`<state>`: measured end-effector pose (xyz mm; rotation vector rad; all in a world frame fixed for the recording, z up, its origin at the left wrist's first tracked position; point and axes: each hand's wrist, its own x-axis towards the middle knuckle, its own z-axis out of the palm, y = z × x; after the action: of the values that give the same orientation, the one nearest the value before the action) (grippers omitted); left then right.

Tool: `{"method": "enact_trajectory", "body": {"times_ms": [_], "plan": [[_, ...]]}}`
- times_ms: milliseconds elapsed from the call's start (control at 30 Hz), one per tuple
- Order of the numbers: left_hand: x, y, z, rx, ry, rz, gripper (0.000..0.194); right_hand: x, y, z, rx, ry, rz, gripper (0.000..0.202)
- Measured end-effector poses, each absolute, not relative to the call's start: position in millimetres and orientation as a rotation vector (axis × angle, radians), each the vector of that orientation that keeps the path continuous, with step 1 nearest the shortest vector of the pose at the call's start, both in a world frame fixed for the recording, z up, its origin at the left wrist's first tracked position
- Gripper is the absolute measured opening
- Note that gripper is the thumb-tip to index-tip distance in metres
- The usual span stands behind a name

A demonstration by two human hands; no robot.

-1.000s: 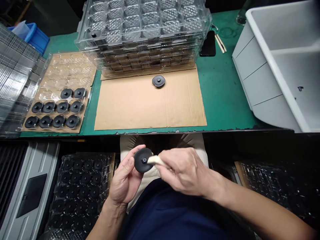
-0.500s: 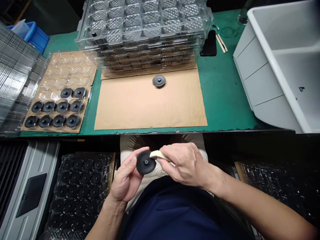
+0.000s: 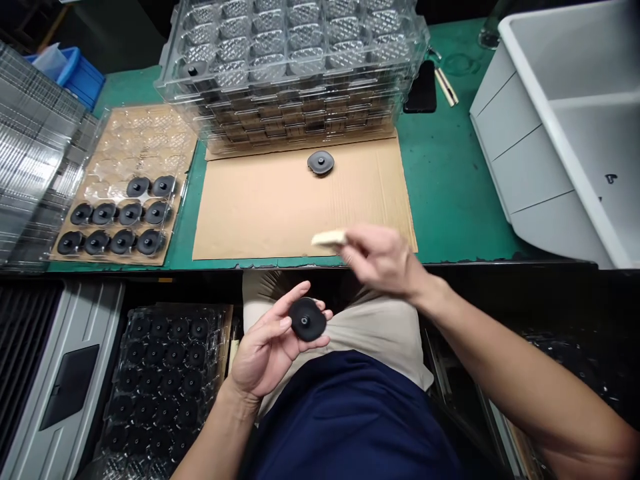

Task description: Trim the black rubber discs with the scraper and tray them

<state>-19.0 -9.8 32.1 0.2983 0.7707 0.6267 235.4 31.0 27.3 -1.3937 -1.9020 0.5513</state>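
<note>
Over my lap, my left hand [image 3: 270,350] holds a black round disc with a small raised hub [image 3: 307,321], its thumb at the rim and fingers beneath. My right hand [image 3: 383,260], blurred by motion, pinches a flat cream-coloured piece [image 3: 329,239] just above the cardboard's front edge. The kind of the cream piece cannot be made out. Another black disc [image 3: 321,163] lies on the cardboard sheet [image 3: 260,213], below the stacked trays. To the left, several like discs sit in the front rows of a clear plastic tray [image 3: 115,163].
Clear trays [image 3: 300,67] stand stacked at the back of the green table [image 3: 445,187]. A grey bin [image 3: 530,133] is on the right, with a black phone [image 3: 421,87] near it. A filled tray [image 3: 160,380] sits low at left. A blue crate [image 3: 85,77] stands behind.
My right hand has lifted the cream piece off the disc, up and away toward the cardboard. My left hand has shifted slightly right with the disc, its fingers more spread.
</note>
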Motion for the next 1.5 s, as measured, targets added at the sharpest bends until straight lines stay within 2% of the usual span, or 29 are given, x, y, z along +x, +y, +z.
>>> {"method": "enact_trajectory", "body": {"times_ms": [100,233,400,500,567,700,800,867,967,1000,1233,1500], "plan": [[-19.3,-6.2,35.3,0.376,0.810,0.610,0.048,275.9,61.3,-1.9,-1.728,-1.602,0.429,0.026],[-9.7,-10.7,33.4,0.558,0.906,0.604,0.041,306.0,81.3,-32.4,-1.904,-1.435,0.245,0.033],[17.5,-15.9,30.9,0.678,0.993,0.499,0.026,303.7,80.9,-40.8,-1.978,-1.531,0.105,0.039],[30.7,-9.2,33.0,0.594,1.030,0.552,0.026,301.6,79.5,-37.9,-1.970,-1.554,0.122,0.039],[34.9,-2.5,35.1,0.521,1.039,0.636,0.033,302.1,79.5,-36.7,-1.969,-1.558,0.134,0.039],[32.7,3.4,34.4,0.570,1.050,0.744,0.067,303.3,80.4,-37.8,-1.983,-1.547,0.141,0.038],[29.4,-1.9,28.1,0.713,1.082,0.707,0.081,302.8,80.7,-39.1,-1.986,-1.538,0.136,0.037],[30.7,-6.5,24.0,0.739,1.125,0.627,0.075,302.5,80.7,-39.5,-1.976,-1.537,0.132,0.038],[38.5,-8.6,23.0,0.629,1.185,0.597,0.044,302.6,80.6,-39.8,-1.974,-1.536,0.129,0.037],[41.5,-7.5,24.6,0.556,1.187,0.626,0.039,302.8,80.7,-40.1,-1.976,-1.536,0.128,0.037],[45.2,3.6,49.4,0.144,0.924,0.743,0.057,303.0,80.8,-41.2,-1.981,-1.541,0.119,0.037],[36.5,-1.8,57.9,0.129,0.886,0.777,0.059,302.0,81.1,-39.9,-1.995,-1.562,0.089,0.037]]}}
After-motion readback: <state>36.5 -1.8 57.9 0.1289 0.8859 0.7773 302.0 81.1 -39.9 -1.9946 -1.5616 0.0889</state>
